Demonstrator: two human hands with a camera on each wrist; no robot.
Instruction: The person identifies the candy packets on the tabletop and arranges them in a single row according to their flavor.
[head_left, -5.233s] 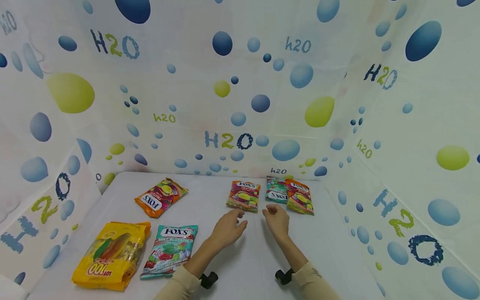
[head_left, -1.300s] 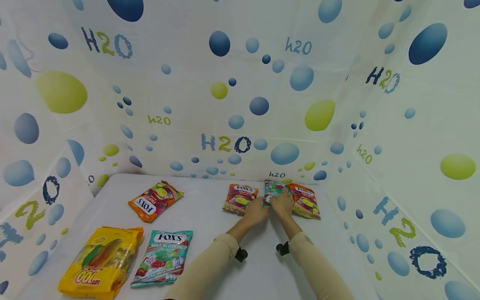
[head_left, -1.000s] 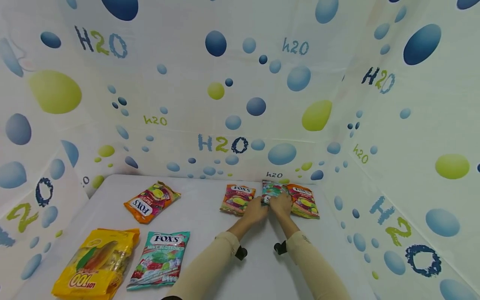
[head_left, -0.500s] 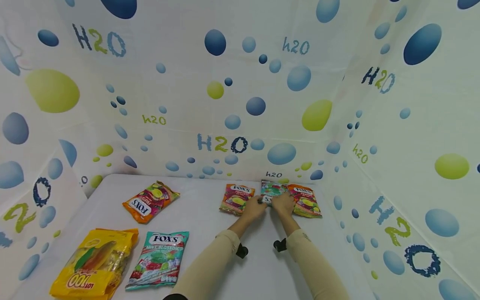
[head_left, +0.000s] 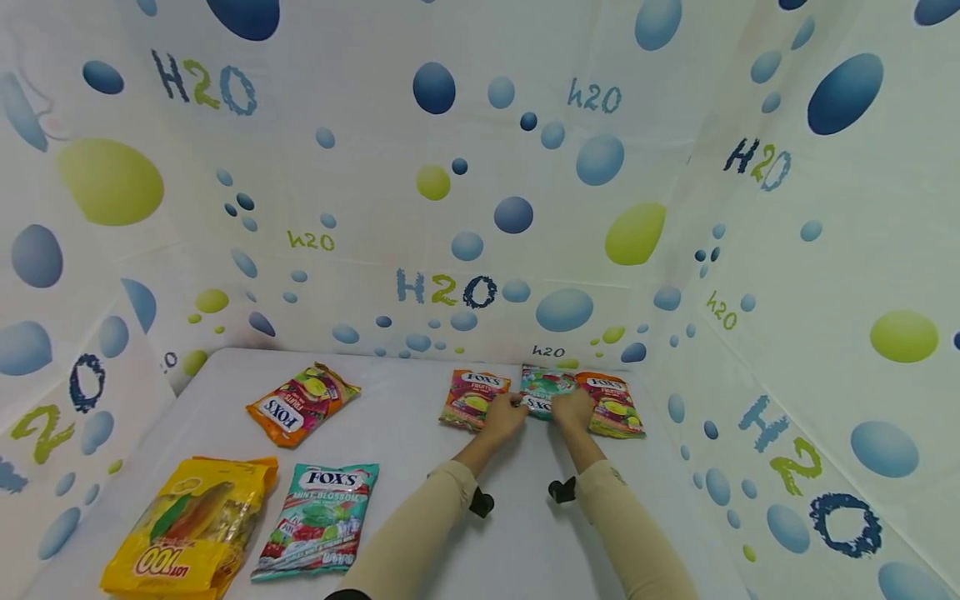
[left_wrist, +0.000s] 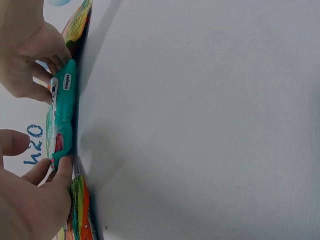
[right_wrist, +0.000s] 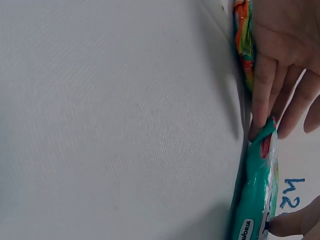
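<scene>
Gripping the teal bag (head_left: 547,392) at the bench's (head_left: 420,433) far edge, left hand (head_left: 504,417) and right hand (head_left: 572,410) pinch its near corners; lifting it probably needs even grip.

My hands cover the near edge of the teal candy bag (head_left: 547,390). Its small print is too tiny for me to read, and the wrist views cut it off.

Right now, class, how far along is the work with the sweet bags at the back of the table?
Done: two orange bags lie flat at the back. In hand: the left hand and right hand each pinch a near corner of the teal bag between them. Left: an orange bag, a teal bag and a yellow bag lie untouched on the left.
</scene>
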